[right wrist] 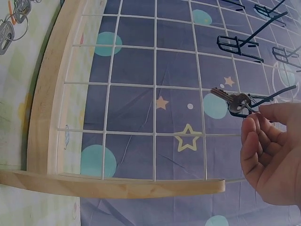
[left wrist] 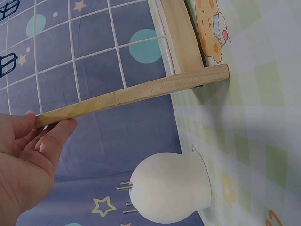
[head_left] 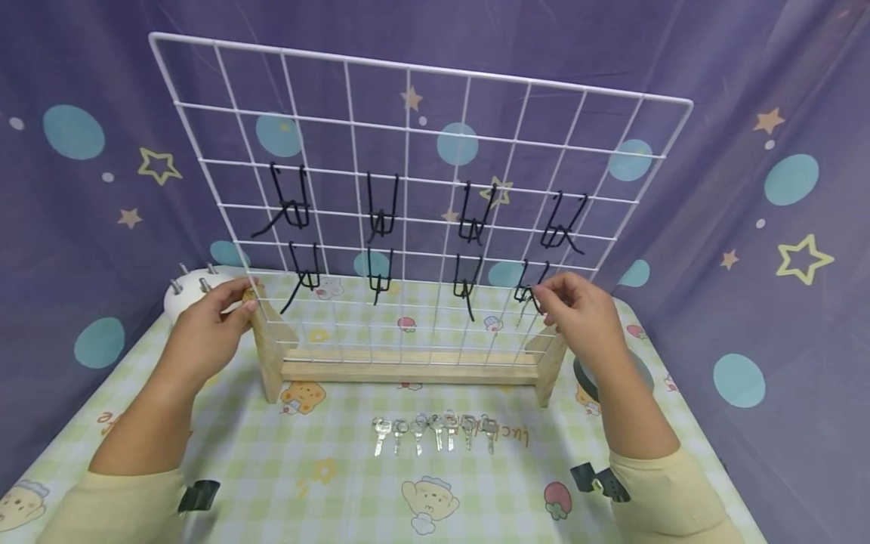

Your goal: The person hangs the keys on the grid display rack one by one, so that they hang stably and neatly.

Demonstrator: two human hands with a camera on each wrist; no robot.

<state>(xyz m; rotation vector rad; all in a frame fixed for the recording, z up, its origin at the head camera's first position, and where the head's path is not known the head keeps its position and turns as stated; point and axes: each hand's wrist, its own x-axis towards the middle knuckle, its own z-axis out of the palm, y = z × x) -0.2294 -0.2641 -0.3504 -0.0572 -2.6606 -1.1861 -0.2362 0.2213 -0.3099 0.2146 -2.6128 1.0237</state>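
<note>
A white wire grid [head_left: 408, 151] stands in a wooden stand [head_left: 408, 366] on the checked tablecloth. Two rows of black hooks [head_left: 377, 211] hang on it. My left hand [head_left: 234, 298] grips the top end of the stand's left wooden foot [left wrist: 141, 92] between thumb and fingers. My right hand [head_left: 544, 298] is at the lower right hook [right wrist: 273, 94]. Its fingertips [right wrist: 254, 122] pinch a silver key [right wrist: 230, 100] that sits on this hook. Several more keys [head_left: 435, 431] lie in a row on the cloth in front of the stand.
A white rounded holder with metal pins [left wrist: 169, 188] stands on the table behind my left hand, also in the head view [head_left: 183, 295]. A dark round object [head_left: 584, 374] lies partly hidden behind my right wrist. A starry purple curtain [head_left: 748, 264] encloses the table.
</note>
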